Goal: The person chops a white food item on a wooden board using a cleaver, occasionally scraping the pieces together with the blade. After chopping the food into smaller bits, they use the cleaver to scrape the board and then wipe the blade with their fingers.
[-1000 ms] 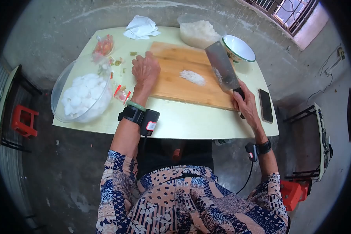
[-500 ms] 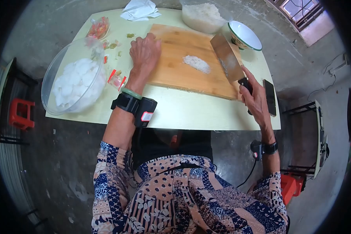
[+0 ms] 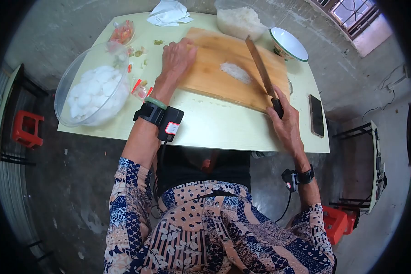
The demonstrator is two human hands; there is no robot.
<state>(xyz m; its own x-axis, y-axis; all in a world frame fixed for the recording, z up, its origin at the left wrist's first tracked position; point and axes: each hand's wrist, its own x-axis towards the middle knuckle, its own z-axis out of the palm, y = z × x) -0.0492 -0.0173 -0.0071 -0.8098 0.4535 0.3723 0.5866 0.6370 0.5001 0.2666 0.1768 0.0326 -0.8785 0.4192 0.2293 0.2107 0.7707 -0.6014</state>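
Your right hand [image 3: 288, 122] is grasping a cleaver [image 3: 259, 64] by its handle [image 3: 277, 106] at the cutting board's [image 3: 205, 45] right side.
The stiff blade [image 3: 262, 72] is probably weighing forward, so the handle is offering safe hold; a soft-looking white pile [image 3: 236, 72] is lying mid-board. Your left hand [image 3: 177, 59] is resting, fingers curled, at the board's left edge; whether it's gripping isn't showing.

At the near right corner of the tan rectangular wooden cutting board [image 3: 210, 55], the right hand [image 3: 286, 121] partly hides the black handle [image 3: 277, 108] of the steel cleaver [image 3: 259, 65]; left of the board, greenish scraps [image 3: 138, 53] are too tiny to identify.
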